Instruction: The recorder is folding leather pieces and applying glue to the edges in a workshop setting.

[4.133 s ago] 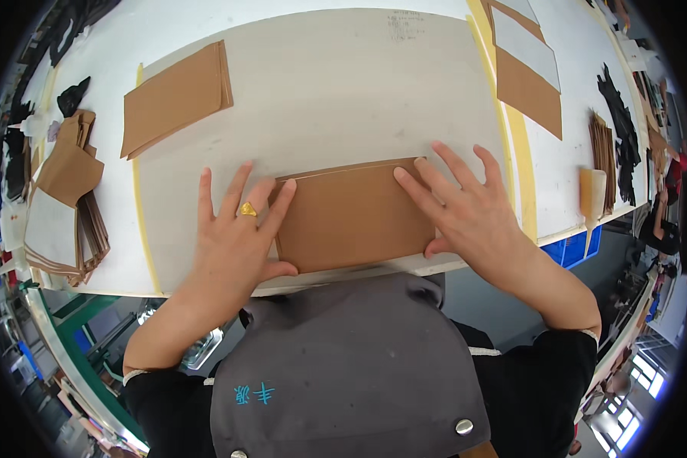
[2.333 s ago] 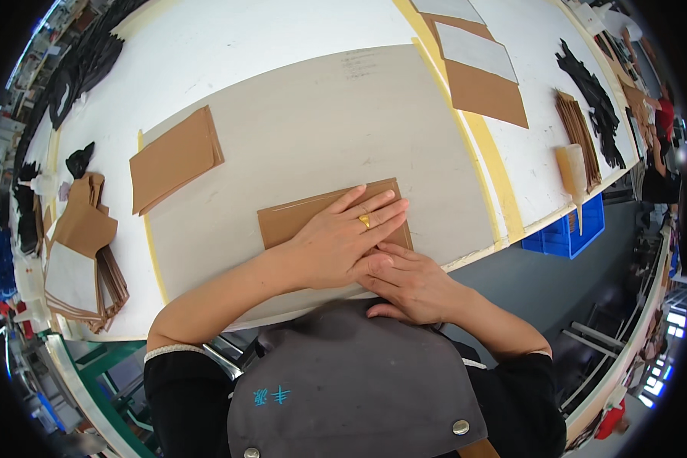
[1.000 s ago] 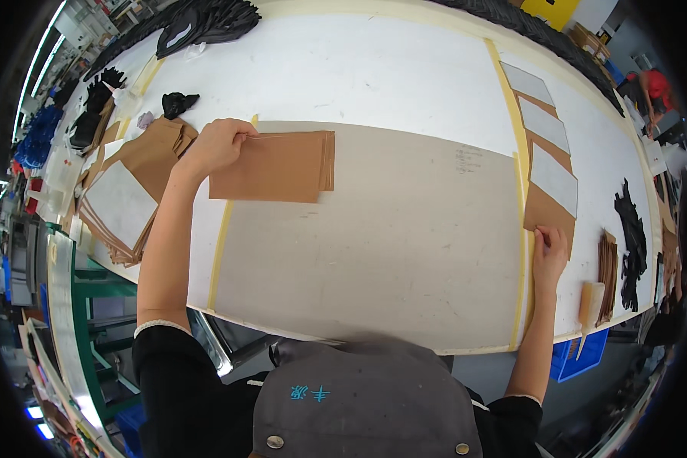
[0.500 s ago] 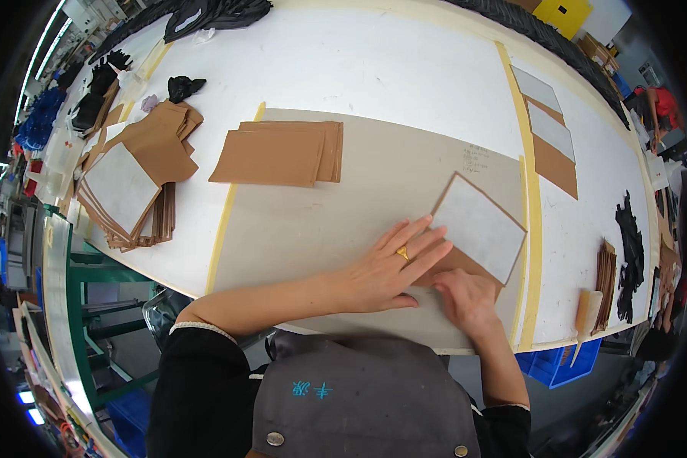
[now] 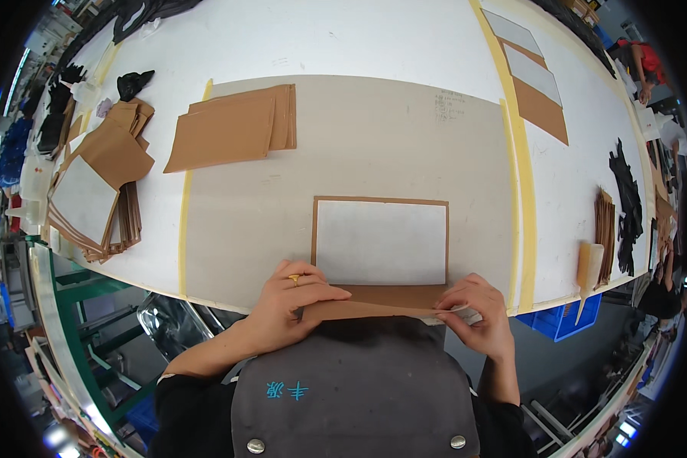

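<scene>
A brown sheet with a white rectangular panel (image 5: pixel 382 243) lies on the grey mat (image 5: pixel 343 172) at the front middle of the table. Its near brown flap (image 5: pixel 374 305) is raised and bowed along the table's edge. My left hand (image 5: pixel 286 305) is closed on the flap's left end, thumb hidden below. On the right end, my right hand (image 5: pixel 477 314) pinches the flap's corner. A thin pale edge shows by its fingertips; what that is I cannot make out.
Brown sheets (image 5: pixel 221 126) lie stacked at the mat's far left. Beyond them sits a messy pile with a white-panelled sheet (image 5: pixel 86 191). At right are more panelled sheets (image 5: pixel 540 111), brown strips (image 5: pixel 604 237), a pale scraper-like tool (image 5: pixel 588 267) and black material (image 5: pixel 626 214). A blue crate (image 5: pixel 561 322) stands below.
The panelled sheet has come toward me and turned square to the table edge. Both hands have moved from resting on it to gripping its near flap, which is lifted. The view has shifted.
</scene>
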A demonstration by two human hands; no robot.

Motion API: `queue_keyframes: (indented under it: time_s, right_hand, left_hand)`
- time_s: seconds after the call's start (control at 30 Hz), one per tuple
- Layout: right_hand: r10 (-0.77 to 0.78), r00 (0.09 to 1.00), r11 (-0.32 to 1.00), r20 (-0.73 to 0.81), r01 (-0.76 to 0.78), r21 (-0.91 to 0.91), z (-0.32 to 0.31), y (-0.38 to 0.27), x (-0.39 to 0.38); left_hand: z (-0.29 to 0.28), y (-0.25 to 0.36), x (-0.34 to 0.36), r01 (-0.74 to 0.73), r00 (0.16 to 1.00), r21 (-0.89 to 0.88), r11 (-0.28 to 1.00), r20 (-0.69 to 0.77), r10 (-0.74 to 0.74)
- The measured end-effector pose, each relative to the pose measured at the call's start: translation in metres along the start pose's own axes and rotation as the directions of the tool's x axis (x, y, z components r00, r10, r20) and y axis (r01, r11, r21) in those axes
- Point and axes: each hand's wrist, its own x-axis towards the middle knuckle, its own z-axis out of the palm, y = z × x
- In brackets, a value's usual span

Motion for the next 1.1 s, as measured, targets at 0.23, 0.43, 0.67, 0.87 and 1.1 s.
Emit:
queue_keyframes:
  time_s: [0.23,0.43,0.67,0.87,1.1]
  right_hand:
    - [0.215,0.966,0.975,-0.141,-0.205,0.079,0.009,0.013,0.014]
    - [0.161,0.897,0.981,-0.411,-0.189,-0.030,0.023,0.020,0.043]
    - [-0.002,0.953,0.948,-0.303,-0.095,-0.304,0.028,0.034,0.048]
    - [0.066,0.947,0.947,-0.314,-0.158,-0.278,0.028,0.033,0.052]
    - [0.100,0.935,0.953,-0.339,-0.189,-0.239,0.029,0.032,0.050]
  left_hand:
    - [0.008,-0.007,0.024,0.110,0.971,-0.196,0.974,-0.189,-0.148]
    - [0.011,-0.005,0.040,0.337,0.851,-0.323,0.885,-0.297,-0.433]
    - [0.025,-0.029,0.030,0.162,0.881,-0.004,0.987,-0.451,-0.146]
    - [0.022,-0.028,0.030,0.247,0.874,-0.047,0.968,-0.420,-0.244]
    - [0.023,-0.030,0.031,0.230,0.880,-0.046,0.972,-0.417,-0.228]
